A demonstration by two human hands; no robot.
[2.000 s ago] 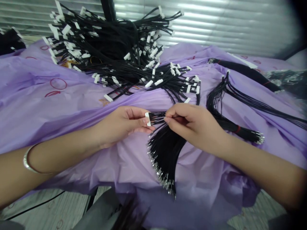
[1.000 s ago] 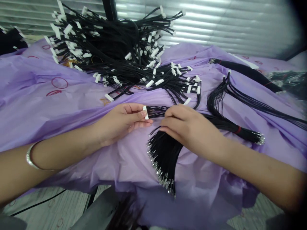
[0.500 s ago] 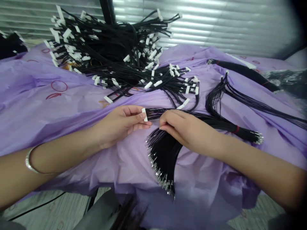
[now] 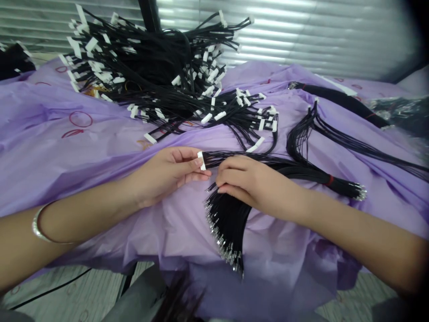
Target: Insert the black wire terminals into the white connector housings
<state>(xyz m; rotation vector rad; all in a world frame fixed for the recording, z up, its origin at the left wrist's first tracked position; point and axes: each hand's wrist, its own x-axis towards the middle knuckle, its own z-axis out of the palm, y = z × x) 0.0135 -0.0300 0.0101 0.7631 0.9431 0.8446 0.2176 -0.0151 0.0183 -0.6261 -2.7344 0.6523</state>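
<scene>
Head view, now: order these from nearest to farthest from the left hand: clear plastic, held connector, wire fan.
1. Connector: in the left hand's fingertips.
2. Wire fan: to its right, partly under the right hand.
3. Clear plastic: far right edge.

Person is wearing a slim, silvery bangle (image 4: 35, 227) on the left forearm (image 4: 97, 214), its narrow band curving open and looking textured. Left hand (image 4: 170, 172), right hand (image 4: 258, 183) and right forearm (image 4: 351, 232) are showing bare. Grey clothing (image 4: 136, 295) is appearing at near edge; dark hair strands (image 4: 181, 299) are blurring beside it, near center.
</scene>
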